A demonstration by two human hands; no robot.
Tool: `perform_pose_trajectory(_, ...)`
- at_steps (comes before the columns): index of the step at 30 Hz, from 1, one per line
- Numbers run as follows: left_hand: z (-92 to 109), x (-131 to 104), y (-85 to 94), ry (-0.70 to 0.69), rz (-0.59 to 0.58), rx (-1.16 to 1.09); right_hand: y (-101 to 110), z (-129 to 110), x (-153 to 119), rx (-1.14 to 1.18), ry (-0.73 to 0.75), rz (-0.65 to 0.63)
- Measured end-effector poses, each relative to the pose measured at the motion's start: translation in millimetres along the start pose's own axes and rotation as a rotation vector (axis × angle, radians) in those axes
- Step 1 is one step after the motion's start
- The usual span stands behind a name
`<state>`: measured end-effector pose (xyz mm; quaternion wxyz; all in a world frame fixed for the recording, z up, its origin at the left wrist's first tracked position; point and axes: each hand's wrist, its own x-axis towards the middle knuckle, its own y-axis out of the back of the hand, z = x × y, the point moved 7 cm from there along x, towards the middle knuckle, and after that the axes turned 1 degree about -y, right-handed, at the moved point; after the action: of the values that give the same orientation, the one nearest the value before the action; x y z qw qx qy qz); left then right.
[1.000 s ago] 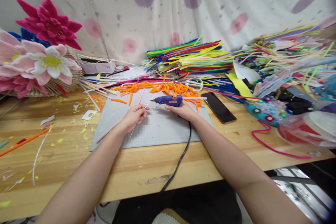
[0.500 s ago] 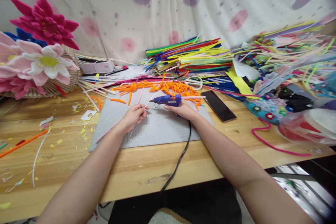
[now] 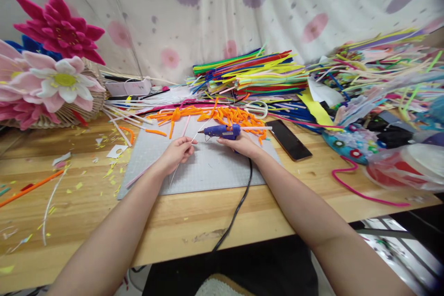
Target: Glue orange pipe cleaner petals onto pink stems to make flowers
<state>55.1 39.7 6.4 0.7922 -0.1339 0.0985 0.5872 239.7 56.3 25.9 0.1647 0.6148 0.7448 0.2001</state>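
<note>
Over the grey cutting mat (image 3: 215,173), my left hand (image 3: 178,153) pinches a thin white stick (image 3: 174,174) that slants up and to the right. My right hand (image 3: 243,144) is wrapped round the handle of a blue hot glue gun (image 3: 224,132), with a pale glue stick (image 3: 256,128) poking out of its back. The gun's nozzle points left, right by the white stick; whether they touch I cannot tell. Behind both hands lie many bent orange pipe cleaners (image 3: 232,116).
A black cord (image 3: 239,208) runs from the gun over the table's front edge. A phone (image 3: 290,140) lies right of the mat. White-handled scissors (image 3: 258,108) and bundled pipe cleaners (image 3: 256,71) sit behind; fluffy flowers (image 3: 64,78) stand at left.
</note>
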Motion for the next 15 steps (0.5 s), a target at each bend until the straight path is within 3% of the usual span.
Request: perform_pose_trajectory(15, 0.0, 0.4, 0.4, 0.004, 0.000, 0.007, 2.6, -2.3, -0.6, -0.023, 0.002, 0.008)
